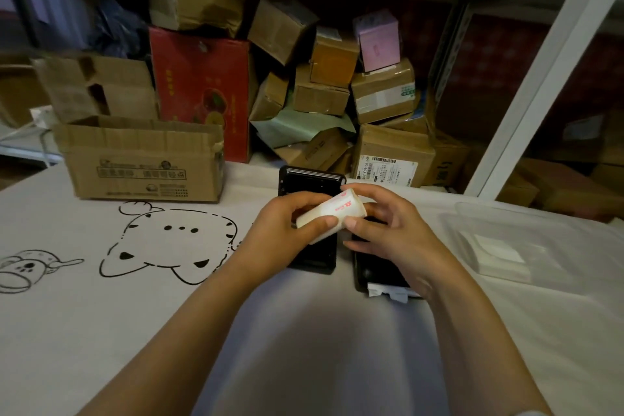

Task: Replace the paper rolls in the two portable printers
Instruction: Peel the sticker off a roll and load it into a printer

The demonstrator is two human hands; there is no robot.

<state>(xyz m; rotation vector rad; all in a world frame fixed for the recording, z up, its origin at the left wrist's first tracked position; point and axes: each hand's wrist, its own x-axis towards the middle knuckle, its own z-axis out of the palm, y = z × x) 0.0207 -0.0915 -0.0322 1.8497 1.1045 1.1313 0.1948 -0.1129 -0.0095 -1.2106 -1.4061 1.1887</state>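
Both hands hold a white paper roll (pixel 332 213) with red print, tilted, above the two black portable printers. My left hand (pixel 282 228) grips the roll's lower left part between thumb and fingers. My right hand (pixel 388 230) pinches its right end with thumb and fingertips. The left printer (pixel 309 182) lies on the table with its lid open toward the back. The right printer (pixel 378 272) lies beside it, mostly hidden under my right hand, with a strip of white paper (pixel 388 292) sticking out of its near end.
A clear plastic box (pixel 506 240) with white paper inside stands at the right on the table. An open cardboard box (pixel 141 162) stands at the back left. Stacked cartons (pixel 337 84) fill the shelf behind. A white cloth with cartoon drawings (pixel 169 243) covers the table.
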